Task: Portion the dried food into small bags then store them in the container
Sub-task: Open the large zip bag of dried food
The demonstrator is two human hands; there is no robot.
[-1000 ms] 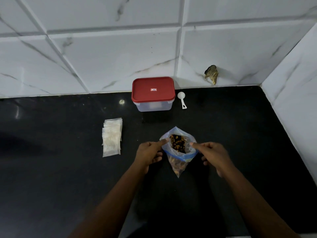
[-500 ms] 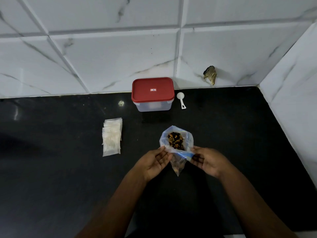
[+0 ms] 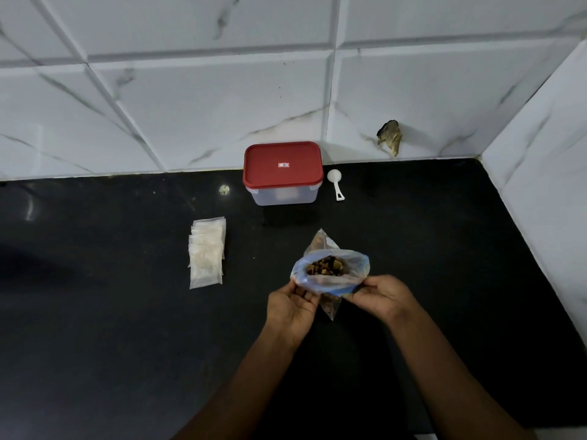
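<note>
A person is holding a big clear plastic bag with a blue zip edge (image 3: 332, 282) in both hands, over the shiny black surface (image 3: 127, 344). The bag's mouth is gaping wide open, and brown dried food pieces (image 3: 327, 268) are sitting inside it. The left hand (image 3: 290, 308) is pinching the left side of the bag's edge with curled fingers (image 3: 301, 292). The right hand (image 3: 386, 296) is gripping the right side, its fingers (image 3: 359, 289) curling round the plastic. One pointy corner of the bag is hanging down between the two hands.

A stack of small clear plastic bags (image 3: 206, 252) is lying flat on the surface, well to the left of the big bag. A clear plastic box with a red lid (image 3: 282, 173) is sitting at the back against the white marble wall tiles (image 3: 190, 106), with its lid on. A small white plastic scoop (image 3: 336, 184) is lying just beside the box, on its right.
</note>
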